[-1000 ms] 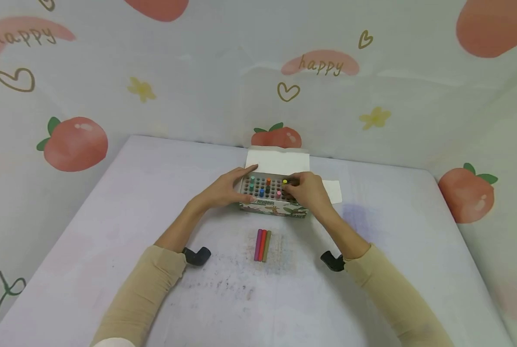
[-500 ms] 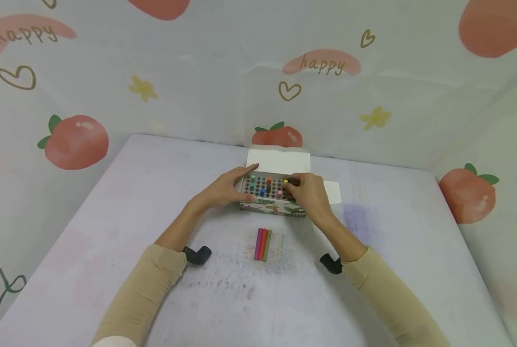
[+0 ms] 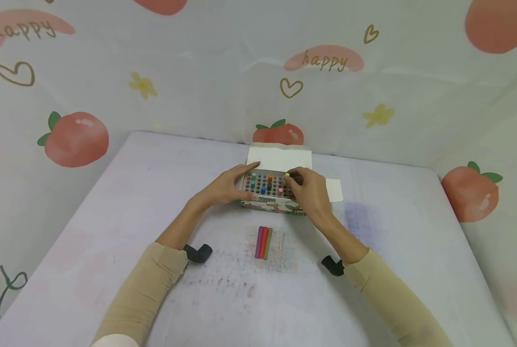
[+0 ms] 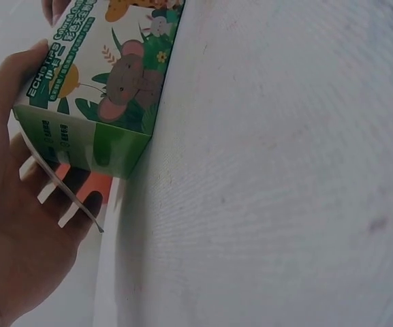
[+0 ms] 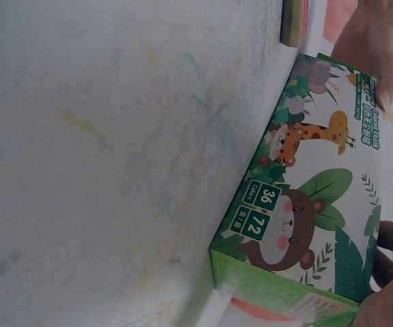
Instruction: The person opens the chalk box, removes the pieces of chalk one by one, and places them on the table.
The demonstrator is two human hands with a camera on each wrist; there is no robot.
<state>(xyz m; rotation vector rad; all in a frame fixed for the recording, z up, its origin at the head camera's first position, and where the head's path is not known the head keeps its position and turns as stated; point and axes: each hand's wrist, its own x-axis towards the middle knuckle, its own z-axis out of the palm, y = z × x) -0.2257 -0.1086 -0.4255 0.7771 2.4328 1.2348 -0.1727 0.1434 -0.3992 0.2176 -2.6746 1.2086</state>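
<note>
An open chalk box [image 3: 275, 206] with animal pictures stands on the table, its top a grid of holes. Several chalk sticks poke up from it, among them an orange one [image 3: 270, 178], a blue one [image 3: 263, 190] and a pink one [image 3: 280, 191]. My left hand [image 3: 223, 187] holds the box's left end, thumb at the front top edge [image 4: 29, 65], other fingers behind the side flap. Over the right part of the grid, my right hand [image 3: 312, 193] pinches a yellow chalk stick [image 3: 287, 175]; its lower end is hidden.
Purple, red and olive chalk sticks [image 3: 264, 243] lie side by side on the table in front of the box. The white lid [image 3: 280, 156] is folded back behind it, and a white side flap [image 3: 334, 190] sticks out right. A patterned cloth [image 3: 215, 67] hangs behind.
My right hand has risen slightly, and the yellow chalk stands a little higher above the grid. My left hand keeps its place on the box. The head view has tilted down slightly.
</note>
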